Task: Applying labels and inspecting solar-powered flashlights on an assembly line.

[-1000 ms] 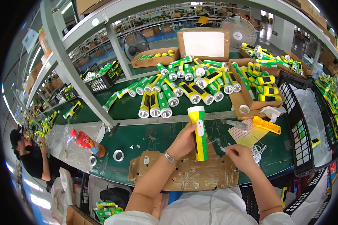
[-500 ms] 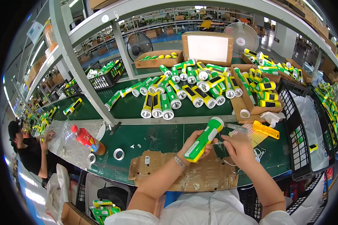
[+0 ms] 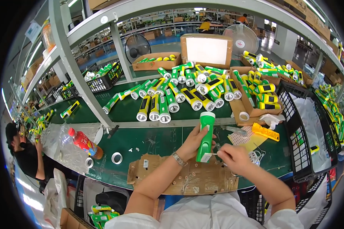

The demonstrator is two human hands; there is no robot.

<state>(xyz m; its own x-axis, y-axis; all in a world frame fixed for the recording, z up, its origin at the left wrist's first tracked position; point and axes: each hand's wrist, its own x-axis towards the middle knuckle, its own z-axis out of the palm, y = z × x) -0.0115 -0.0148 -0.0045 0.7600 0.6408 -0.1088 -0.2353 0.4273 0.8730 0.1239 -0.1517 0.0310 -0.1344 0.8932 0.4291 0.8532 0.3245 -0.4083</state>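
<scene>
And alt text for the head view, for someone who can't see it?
The left grip holds a green flashlight, wide end up, over cardboard; the right grip pinches something small and white at its lower end. Beyond lie more flashlights, green and yellow.

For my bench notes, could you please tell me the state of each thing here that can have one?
Green plastic flashlight with white head: held, head up; lit or unlit unclear
Bare left hand: closed around flashlight
Bare right hand: pinching thin white piece
Clear plastic bottle with red cap: closed
Nearest brown cardboard box: open, holding other flashlights
Large black plastic crate, right: open
</scene>
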